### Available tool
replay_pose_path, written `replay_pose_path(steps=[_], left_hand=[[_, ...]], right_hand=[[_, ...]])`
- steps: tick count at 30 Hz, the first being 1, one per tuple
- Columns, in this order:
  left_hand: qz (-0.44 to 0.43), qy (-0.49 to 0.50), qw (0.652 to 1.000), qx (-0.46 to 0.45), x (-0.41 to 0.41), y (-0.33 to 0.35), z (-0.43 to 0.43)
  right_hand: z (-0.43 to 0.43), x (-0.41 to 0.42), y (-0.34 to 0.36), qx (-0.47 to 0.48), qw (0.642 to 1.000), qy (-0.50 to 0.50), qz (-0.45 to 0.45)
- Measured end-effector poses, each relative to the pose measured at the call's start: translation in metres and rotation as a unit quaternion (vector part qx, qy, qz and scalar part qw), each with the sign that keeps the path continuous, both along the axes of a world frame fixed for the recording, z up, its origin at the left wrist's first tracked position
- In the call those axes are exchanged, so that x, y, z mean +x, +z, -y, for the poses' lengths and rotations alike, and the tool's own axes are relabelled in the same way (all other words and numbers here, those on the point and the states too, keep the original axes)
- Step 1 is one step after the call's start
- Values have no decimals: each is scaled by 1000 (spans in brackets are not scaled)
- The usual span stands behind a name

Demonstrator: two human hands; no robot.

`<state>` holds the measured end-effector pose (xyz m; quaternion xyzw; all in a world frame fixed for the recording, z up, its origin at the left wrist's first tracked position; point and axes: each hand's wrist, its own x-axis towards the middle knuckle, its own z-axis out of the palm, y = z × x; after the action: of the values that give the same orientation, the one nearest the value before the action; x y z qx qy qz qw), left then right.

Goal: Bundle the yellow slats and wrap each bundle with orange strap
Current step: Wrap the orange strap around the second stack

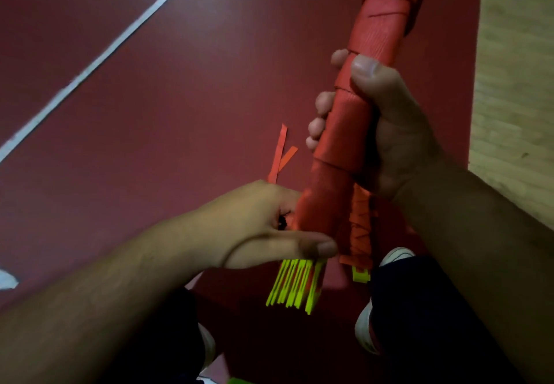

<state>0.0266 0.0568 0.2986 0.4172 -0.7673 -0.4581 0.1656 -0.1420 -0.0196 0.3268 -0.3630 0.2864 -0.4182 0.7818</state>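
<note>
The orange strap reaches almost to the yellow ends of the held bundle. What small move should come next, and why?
Probably the left hand should press the last turn of the orange strap flat and secure it. The right hand grips the bundle at its middle, the strap covers it down to the left thumb, and only the yellow slat ends are bare below.

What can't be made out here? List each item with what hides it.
All in the head view:
Top of the wrapped bundle: cut off by the upper edge.
Fingers of the left hand: hidden behind that bundle; only the thumb shows.
Most of the second bundle: covered by the first bundle and the right hand.
</note>
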Motion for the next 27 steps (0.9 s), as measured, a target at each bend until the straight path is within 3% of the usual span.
replay_pose_path(steps=[8,24,27], left_hand=[[162,34,986,-11,9,-12,3],[197,39,976,-86,11,-20,7],[170,34,980,-103,13,-20,7]], right_hand=[[1,8,-11,5,996,-72,-59],[2,11,-13,-37,989,-113,-90],[3,10,-12,-26,992,-105,-71]])
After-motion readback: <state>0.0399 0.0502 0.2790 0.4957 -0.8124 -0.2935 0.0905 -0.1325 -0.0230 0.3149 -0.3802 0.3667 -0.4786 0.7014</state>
